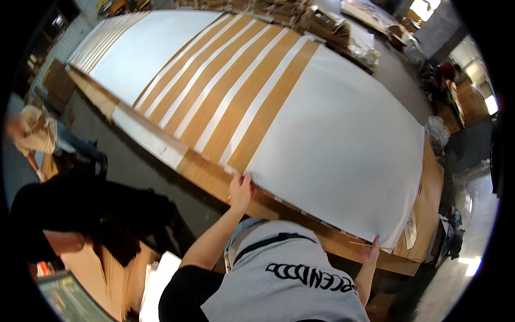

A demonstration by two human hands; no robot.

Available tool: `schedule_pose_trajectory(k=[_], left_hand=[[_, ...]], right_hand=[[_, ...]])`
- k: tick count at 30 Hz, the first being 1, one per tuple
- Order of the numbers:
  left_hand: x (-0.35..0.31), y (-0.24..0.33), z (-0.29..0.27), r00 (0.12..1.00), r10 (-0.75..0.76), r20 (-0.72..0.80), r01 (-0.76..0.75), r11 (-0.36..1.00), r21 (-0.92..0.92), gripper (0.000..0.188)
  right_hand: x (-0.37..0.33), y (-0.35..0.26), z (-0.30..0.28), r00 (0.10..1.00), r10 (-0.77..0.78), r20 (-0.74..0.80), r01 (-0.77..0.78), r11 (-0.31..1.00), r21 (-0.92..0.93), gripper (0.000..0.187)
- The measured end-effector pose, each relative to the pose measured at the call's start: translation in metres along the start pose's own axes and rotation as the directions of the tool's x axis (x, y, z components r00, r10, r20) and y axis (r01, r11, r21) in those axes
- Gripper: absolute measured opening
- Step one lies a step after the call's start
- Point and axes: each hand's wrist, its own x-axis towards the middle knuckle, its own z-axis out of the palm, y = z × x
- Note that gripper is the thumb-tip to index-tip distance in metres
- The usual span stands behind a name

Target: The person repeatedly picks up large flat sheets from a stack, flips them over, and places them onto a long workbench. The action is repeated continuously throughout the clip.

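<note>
A large smooth white sheet (338,129) lies on the right part of a long table, its near edge facing me. My left hand (242,190) is closed at the near left corner of this sheet, fingers curled at the edge beside the wood-coloured strips. At the near right corner, my right hand (371,249) pinches the edge, thumb on top and the other fingers mostly hidden. Left of the sheet, several wood-coloured strips (257,137) lie side by side with white gaps between them. A thin light stick (358,243) shows next to my right hand.
Brown board (429,198) juts out under the sheet on the right. More white sheet (145,53) and narrow strips cover the table's far left. A person in dark clothing (91,214) is close on my left; another person in a tan shirt (40,131) is farther off. Stacked boards (110,273) stand behind.
</note>
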Motion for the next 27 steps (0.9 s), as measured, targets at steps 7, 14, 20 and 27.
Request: schedule_pose_trajectory(k=[7,14,20,27], left_hand=[[-0.002,-0.008,0.006,0.999,0.010,-0.042,-0.014,0.995,-0.097,0.024],[0.000,-0.009,0.005,0.999,-0.034,0.000,0.034,0.977,-0.210,0.019],[0.001,-0.010,0.002,0.998,-0.060,-0.017,0.055,0.979,-0.198,0.017],[0.002,-0.010,0.002,0.995,-0.098,-0.030,0.089,0.967,-0.237,0.017]], right_hand=[[-0.002,-0.002,-0.001,0.999,-0.029,-0.043,0.027,0.999,-0.041,0.027],[0.007,-0.007,-0.020,1.000,-0.002,0.019,0.004,0.995,-0.095,0.028],[0.008,-0.003,-0.014,1.000,-0.011,-0.017,0.009,0.994,-0.105,0.028],[-0.001,-0.004,0.000,0.996,-0.006,-0.086,-0.003,0.994,-0.108,0.026]])
